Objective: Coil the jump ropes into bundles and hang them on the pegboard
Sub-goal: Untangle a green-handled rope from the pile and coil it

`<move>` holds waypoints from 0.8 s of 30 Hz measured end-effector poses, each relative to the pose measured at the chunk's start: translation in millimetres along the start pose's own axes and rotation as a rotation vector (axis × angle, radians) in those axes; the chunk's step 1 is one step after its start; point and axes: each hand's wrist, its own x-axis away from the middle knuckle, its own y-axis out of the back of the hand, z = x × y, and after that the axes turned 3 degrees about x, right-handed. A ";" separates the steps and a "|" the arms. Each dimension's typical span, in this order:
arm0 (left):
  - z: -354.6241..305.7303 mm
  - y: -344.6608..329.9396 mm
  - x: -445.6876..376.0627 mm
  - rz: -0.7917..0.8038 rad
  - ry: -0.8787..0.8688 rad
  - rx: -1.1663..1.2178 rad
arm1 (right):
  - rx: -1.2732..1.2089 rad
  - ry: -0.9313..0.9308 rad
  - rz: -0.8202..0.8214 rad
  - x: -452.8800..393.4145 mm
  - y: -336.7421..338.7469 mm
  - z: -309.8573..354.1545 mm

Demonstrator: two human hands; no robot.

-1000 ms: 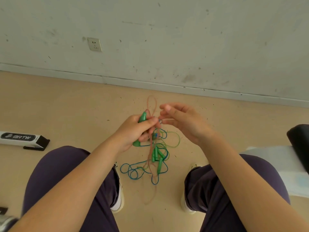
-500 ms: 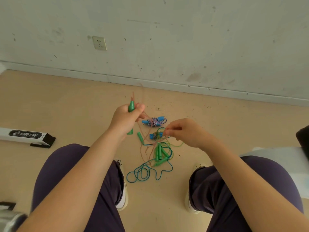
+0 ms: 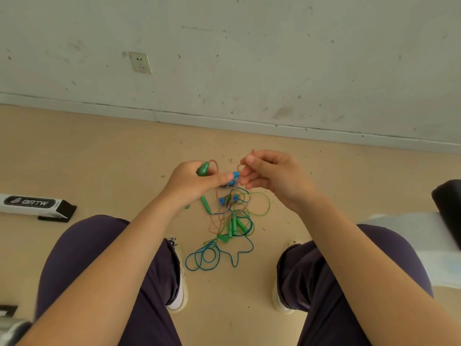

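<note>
far left, a white box lettered "brtw" lies on the floor. left hand is closed round a green handle of the brown jump rope, raised above the floor; its cord arcs over to the right hand, whose thumb and fingertips pinch a small loop of it. below and between the hands, the remaining jump ropes lie tangled on the floor between the shoes: a blue-green cord, loose green handles and a blue-handled rope (partly hidden by the fingers). no pegboard is in view. judged light, thin and limp, the cord should snag on its neighbours; hold by the stiff handles and gather loops against them.
</note>
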 end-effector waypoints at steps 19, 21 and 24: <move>4.5 3.7 0.7 0.335 -0.082 0.132 | 0.536 0.166 -0.117 13.7 8.0 2.4; 2.5 -1.3 2.0 0.371 -0.067 0.174 | 0.429 0.195 0.058 18.3 -4.0 3.0; 0.4 -4.1 4.9 0.404 -0.026 0.211 | 0.424 0.099 0.169 21.3 -15.3 -1.5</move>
